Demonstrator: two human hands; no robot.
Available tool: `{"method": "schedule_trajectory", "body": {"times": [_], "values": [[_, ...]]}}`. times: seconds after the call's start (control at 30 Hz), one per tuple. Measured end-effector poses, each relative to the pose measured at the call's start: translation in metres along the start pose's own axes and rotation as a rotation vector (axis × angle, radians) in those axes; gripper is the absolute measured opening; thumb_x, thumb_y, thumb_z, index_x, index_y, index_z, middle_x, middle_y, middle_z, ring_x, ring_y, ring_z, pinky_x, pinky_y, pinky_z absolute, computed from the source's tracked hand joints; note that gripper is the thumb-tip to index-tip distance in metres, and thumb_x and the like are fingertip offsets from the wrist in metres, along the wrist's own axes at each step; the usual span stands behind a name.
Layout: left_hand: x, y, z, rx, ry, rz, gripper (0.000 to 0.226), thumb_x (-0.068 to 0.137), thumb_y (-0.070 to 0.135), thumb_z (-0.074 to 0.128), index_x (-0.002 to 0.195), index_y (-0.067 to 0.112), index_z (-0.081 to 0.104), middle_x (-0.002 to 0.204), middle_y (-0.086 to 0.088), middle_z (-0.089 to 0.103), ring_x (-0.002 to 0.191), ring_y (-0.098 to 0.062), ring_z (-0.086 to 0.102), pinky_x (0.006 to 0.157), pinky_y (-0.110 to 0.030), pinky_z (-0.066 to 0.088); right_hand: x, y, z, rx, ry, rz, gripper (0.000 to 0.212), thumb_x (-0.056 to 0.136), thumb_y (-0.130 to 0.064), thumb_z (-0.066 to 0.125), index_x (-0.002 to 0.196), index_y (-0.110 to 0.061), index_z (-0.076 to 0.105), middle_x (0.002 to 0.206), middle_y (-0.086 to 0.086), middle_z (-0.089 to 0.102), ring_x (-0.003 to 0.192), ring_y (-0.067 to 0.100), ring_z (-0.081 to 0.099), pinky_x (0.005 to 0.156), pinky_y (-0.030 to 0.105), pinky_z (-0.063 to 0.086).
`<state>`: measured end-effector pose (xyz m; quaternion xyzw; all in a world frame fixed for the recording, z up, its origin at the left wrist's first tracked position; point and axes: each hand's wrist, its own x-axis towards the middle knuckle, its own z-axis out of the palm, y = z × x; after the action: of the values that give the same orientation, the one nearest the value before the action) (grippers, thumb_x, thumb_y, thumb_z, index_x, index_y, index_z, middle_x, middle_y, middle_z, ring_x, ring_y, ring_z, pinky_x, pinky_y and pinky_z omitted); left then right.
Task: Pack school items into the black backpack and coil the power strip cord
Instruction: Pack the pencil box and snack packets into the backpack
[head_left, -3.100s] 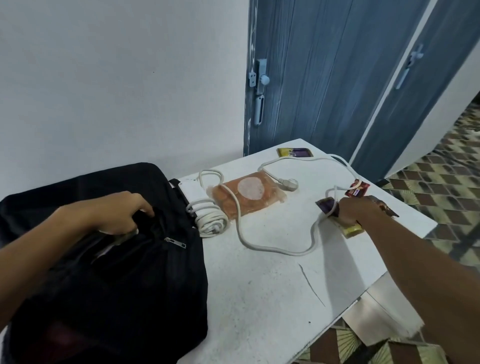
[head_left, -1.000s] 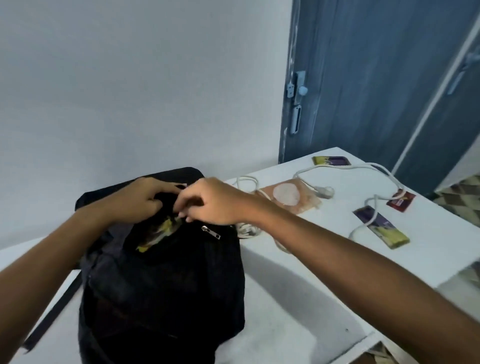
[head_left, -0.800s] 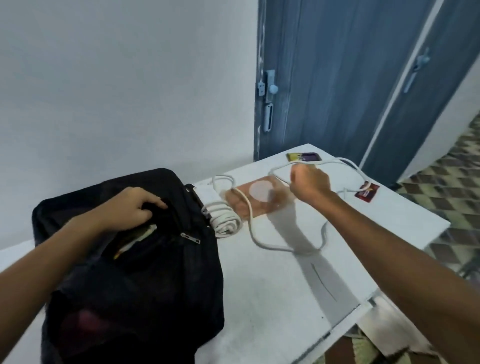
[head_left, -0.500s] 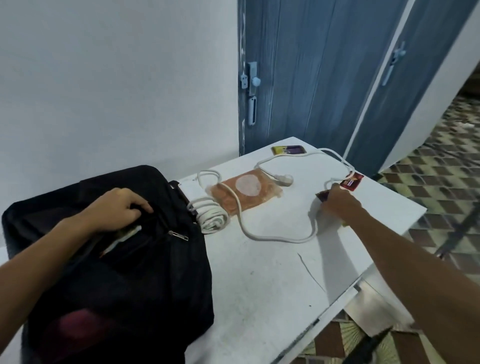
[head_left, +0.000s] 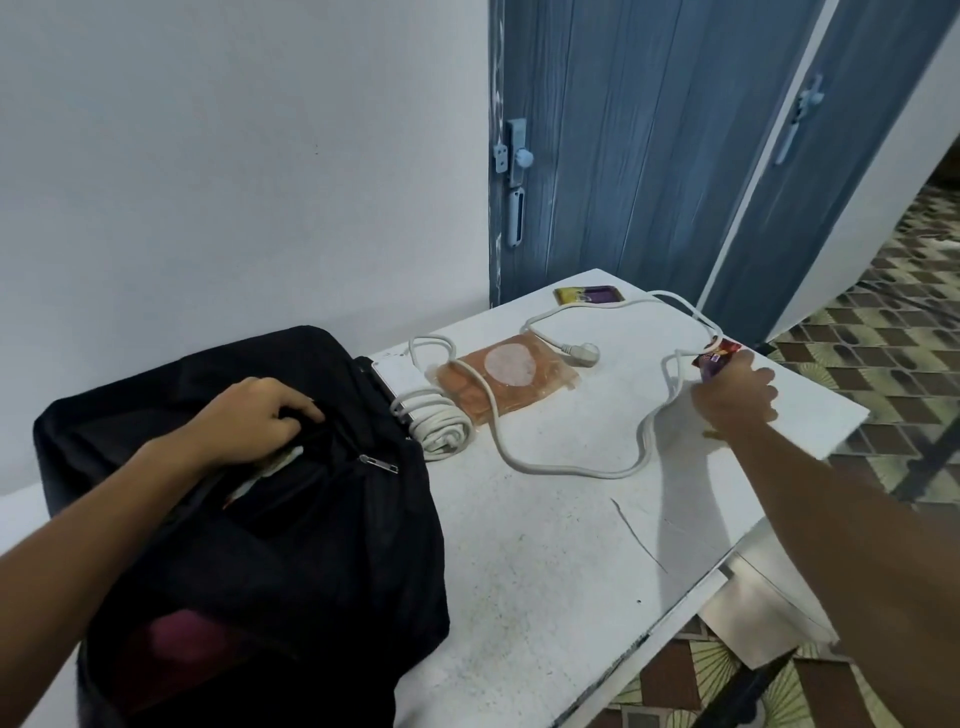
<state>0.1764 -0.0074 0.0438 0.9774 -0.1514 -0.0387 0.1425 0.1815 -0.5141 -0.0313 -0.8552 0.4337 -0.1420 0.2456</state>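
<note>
1. A white table (head_left: 545, 545) with a scuffed, speckled top and a thin dark scratch fills the middle of the view; its far right corner points toward the doors.
2. A black backpack (head_left: 249, 519) lies on the left part of the table, its top zipper open and a pale edge showing inside the opening.
3. The left hand (head_left: 254, 421) curls its fingers over the rim of that opening and grips the fabric.
4. The right hand (head_left: 735, 397) reaches to the far right edge of the table and holds a small red and purple packet (head_left: 714, 358) between its fingers.
5. A white power strip (head_left: 400, 371) sits just beside the backpack, with part of its cord (head_left: 571, 467) wound in a bundle next to it and the rest trailing loose across the table to the plug (head_left: 584, 354).
6. An orange pouch (head_left: 506, 379) with a pale round patch lies under one run of the cord.
7. A yellow and purple packet (head_left: 589, 295) lies at the far edge of the table.
8. Behind the table stands a plain pale wall (head_left: 234, 156), then two blue-grey doors (head_left: 623, 130) with pale handles.
9. The floor (head_left: 893, 338) on the right has a patterned tile of brown, cream and dark diamonds.
</note>
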Motion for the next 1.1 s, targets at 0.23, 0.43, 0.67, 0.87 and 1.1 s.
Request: {"method": "schedule_trajectory", "body": {"times": [0.23,0.43,0.67,0.87,1.1], "values": [[-0.002,0.006,-0.002,-0.016,-0.039,0.025,0.043,0.078,-0.002,0.058,0.104,0.029,0.073,0.125,0.003,0.065,0.118,-0.014,0.058,0.101,-0.024,0.040,-0.068,-0.096,-0.017,0.740,-0.475,-0.184,0.027,0.083,0.004,0.056,0.101,-0.015,0.059,0.082,0.005,0.060,0.070,0.017,0.054,0.061,0.025,0.044],[-0.023,0.022,-0.036,-0.017,-0.152,0.081,0.063,0.071,-0.003,0.055,0.126,0.026,0.063,0.133,0.009,0.059,0.123,-0.007,0.052,0.103,-0.021,0.039,-0.209,-0.168,-0.034,0.667,-1.757,-0.577,0.045,0.074,0.021,0.053,0.101,-0.014,0.063,0.086,0.009,0.058,0.066,0.016,0.057,0.053,0.022,0.048],[-0.065,0.041,-0.095,0.156,-0.097,0.129,0.076,0.070,-0.015,0.045,0.138,0.017,0.051,0.150,0.013,0.037,0.135,-0.009,0.040,0.107,-0.031,0.039,-0.341,-0.196,-0.020,0.190,-1.061,-1.217,0.023,0.086,-0.011,0.059,0.109,-0.008,0.056,0.101,0.009,0.063,0.095,0.026,0.060,0.074,0.029,0.045],[-0.092,0.042,-0.104,0.187,0.022,0.074,0.074,0.071,-0.014,0.044,0.138,0.016,0.051,0.150,0.011,0.039,0.136,-0.009,0.039,0.105,-0.015,0.029,-0.384,-0.225,0.012,0.557,-0.867,-1.216,0.029,0.083,0.003,0.052,0.112,0.003,0.058,0.110,0.022,0.062,0.104,0.036,0.059,0.084,0.037,0.049],[-0.093,0.031,-0.085,0.140,0.128,0.071,0.065,0.071,0.000,0.045,0.132,0.018,0.057,0.147,0.012,0.043,0.128,-0.009,0.048,0.082,0.002,0.028,-0.389,-0.224,0.021,-0.105,-0.846,-1.544,0.037,0.094,-0.020,0.043,0.127,-0.005,0.051,0.133,0.019,0.051,0.124,0.036,0.043,0.107,0.041,0.028]]}}
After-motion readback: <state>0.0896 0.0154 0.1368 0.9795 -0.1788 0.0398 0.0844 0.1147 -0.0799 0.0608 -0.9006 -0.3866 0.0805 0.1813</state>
